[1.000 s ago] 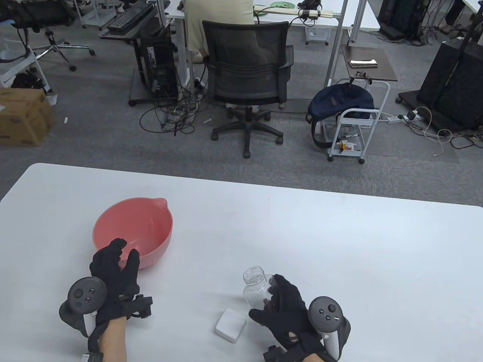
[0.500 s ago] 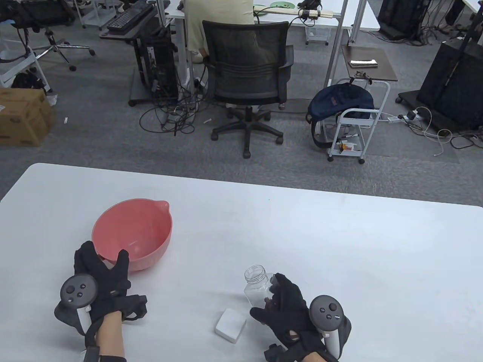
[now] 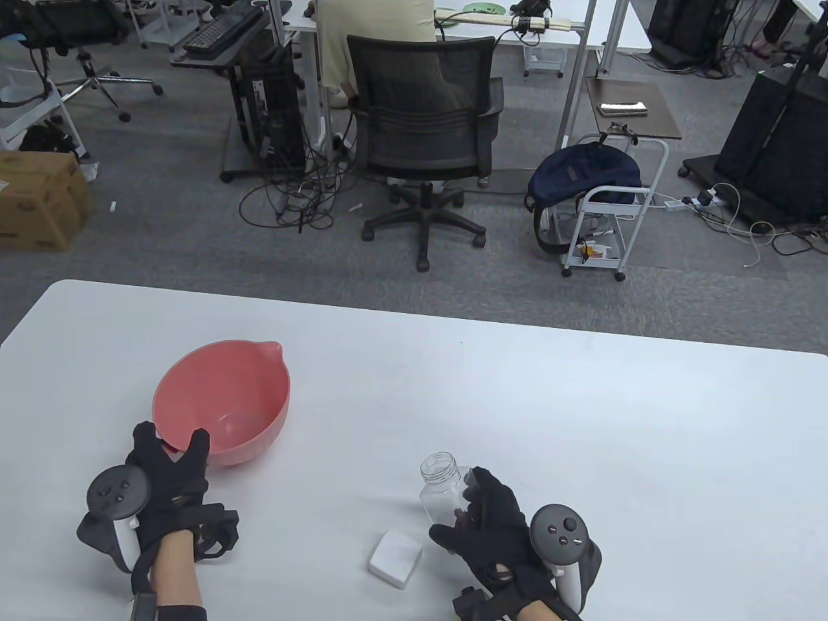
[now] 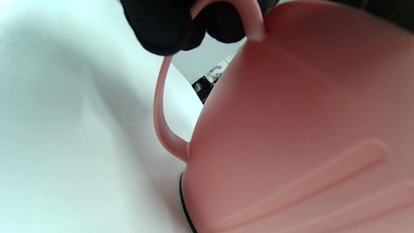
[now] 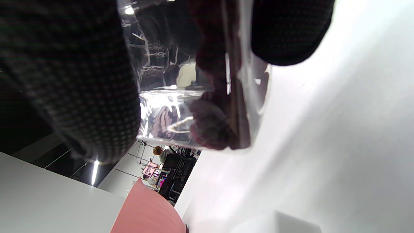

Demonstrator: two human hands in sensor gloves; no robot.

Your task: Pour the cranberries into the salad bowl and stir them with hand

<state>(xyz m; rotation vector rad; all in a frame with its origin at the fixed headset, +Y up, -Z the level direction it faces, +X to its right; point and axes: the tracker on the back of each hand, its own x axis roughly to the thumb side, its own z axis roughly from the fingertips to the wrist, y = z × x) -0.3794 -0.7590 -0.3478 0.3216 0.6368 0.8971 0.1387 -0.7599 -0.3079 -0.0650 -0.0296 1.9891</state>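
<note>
A pink salad bowl with a pouring spout stands at the table's near left. My left hand grips its near rim; in the left wrist view its fingertips curl round the bowl's thin handle loop. A clear open jar stands near the front middle, and my right hand holds it from the right. Dark red cranberries lie at the jar's bottom in the right wrist view. The bowl's inside looks bare.
The jar's white square lid lies just left of my right hand on the white table. Beyond the far table edge stand an office chair, a small white cart and a seated person at a desk.
My left hand slid down and left from inside the bowl to its near rim and took hold. The bowl shifted slightly left. The right hand and jar stayed put.
</note>
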